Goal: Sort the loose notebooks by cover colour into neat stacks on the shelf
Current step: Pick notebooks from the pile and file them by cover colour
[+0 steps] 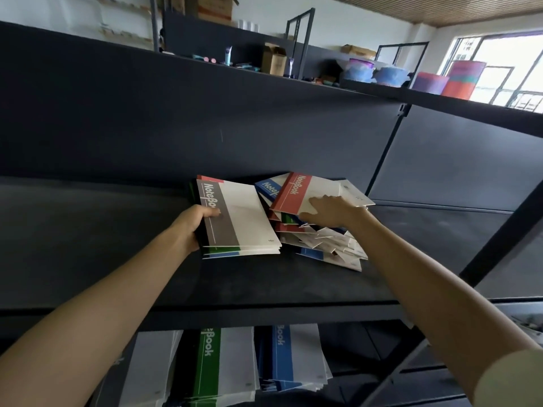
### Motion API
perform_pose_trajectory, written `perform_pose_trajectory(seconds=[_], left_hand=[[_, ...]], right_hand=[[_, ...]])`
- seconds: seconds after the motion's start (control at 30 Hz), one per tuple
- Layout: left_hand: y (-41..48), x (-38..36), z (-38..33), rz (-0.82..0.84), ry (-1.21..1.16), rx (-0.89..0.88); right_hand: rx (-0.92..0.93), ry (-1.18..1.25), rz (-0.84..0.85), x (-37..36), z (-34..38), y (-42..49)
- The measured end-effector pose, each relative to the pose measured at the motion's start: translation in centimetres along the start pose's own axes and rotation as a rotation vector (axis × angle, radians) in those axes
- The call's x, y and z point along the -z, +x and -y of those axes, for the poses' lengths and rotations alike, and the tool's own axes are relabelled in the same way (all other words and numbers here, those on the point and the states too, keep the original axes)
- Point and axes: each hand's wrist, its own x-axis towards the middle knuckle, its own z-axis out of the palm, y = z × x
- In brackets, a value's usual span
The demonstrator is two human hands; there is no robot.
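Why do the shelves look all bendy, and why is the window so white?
Head view: the wide lens curves the straight shelf edges toward the borders. Head view: the window is blown out white, daylight far brighter than the dark shelves. Head view: the red notebook under the right hand reads sharp; the notebooks below look softer.

Daylight comes in from the window (496,66) at upper right, which is blown out to white on my feed. The dark shelf (88,248) reads dim, with soft shadow along its back edge. Wide-angle distortion bows its front edge, and my view goes slightly soft toward the lower corners.
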Motion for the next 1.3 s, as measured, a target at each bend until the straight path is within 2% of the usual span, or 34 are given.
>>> perform_pose_trajectory(seconds=[0.13,0.23,0.4,0.47,0.53,0.67,0.77,0.8,0.87,0.93,1.0,1.1,1.3], left_hand=[[-0.7,0.1,0.7,-0.017,-0.037,0.012],[-1.1,0.0,1.4,-0.038,-0.083,0.020],[-2.0,-0.4,2.8,-0.052,-0.123,0.051],[-2.3,-0.6,3.3,-0.052,-0.141,0.047],[-2.6,-0.8,3.7,-0.041,-0.169,0.035],[-3.4,-0.4,4.2,0.020,-0.216,0.010],[-4.6,0.7,4.6,-0.034,-0.192,-0.007],[-5.1,1.2,4.7,-0.054,-0.181,-0.015],[-6.3,2.5,5.1,-0.075,-0.160,-0.030],[-8.1,3.8,5.9,-0.062,-0.152,-0.051],[-10.2,5.2,7.0,-0.050,-0.128,-0.059],[-14.1,7.6,9.1,-0.056,-0.090,-0.091],[-20.4,12.4,14.5,-0.147,-0.052,-0.140]], right_hand=[[0.054,-0.111,-0.016,0.7,0.5,-1.0],[0.005,-0.128,-0.124,1.0,1.4,-1.7],[-0.136,0.045,-0.188,0.8,2.9,-3.4],[-0.126,0.098,-0.192,1.1,4.3,-4.8],[-0.030,0.157,-0.206,1.2,6.2,-6.3],[0.311,0.391,-0.251,0.6,9.7,-8.6],[0.374,0.663,-0.287,1.0,11.3,-9.9],[0.329,0.761,-0.293,1.3,11.8,-10.3],[0.114,0.867,-0.268,1.6,12.9,-10.7],[-0.125,0.932,-0.154,1.8,14.3,-11.0],[-0.284,1.114,-0.002,2.2,16.4,-12.1],[-0.400,1.253,0.068,2.3,20.5,-15.2],[-0.450,1.377,0.010,0.8,28.3,-23.4]])
